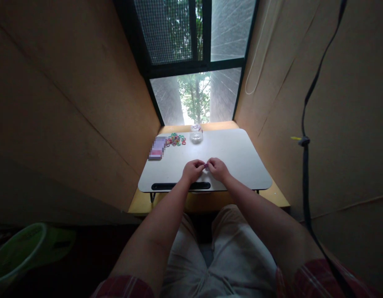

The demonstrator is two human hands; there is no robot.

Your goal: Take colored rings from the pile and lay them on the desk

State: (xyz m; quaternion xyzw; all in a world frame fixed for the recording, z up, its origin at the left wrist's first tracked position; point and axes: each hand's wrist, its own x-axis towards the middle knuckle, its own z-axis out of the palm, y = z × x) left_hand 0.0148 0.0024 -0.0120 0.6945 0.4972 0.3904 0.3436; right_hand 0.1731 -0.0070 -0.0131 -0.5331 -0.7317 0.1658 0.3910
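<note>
My left hand (194, 169) and my right hand (217, 168) meet above the front middle of a white lap table (241, 165). Their fingertips pinch a small purple band (205, 165) between them, mostly hidden by the fingers. Farther back stands a clear jar (196, 135), with a little purple showing near its top. Left of the jar lies a loose pile of small coloured elastic bands (175, 140) in red, green and other colours. Neither hand touches the jar or the pile.
A phone (158, 148) with a blurred screen lies at the table's left edge. A black slot (166, 186) runs along the front edge. The table stands on a wooden ledge (272, 198) below a window. A dark strap (305, 174) hangs at right; a green basket (20, 252) sits lower left.
</note>
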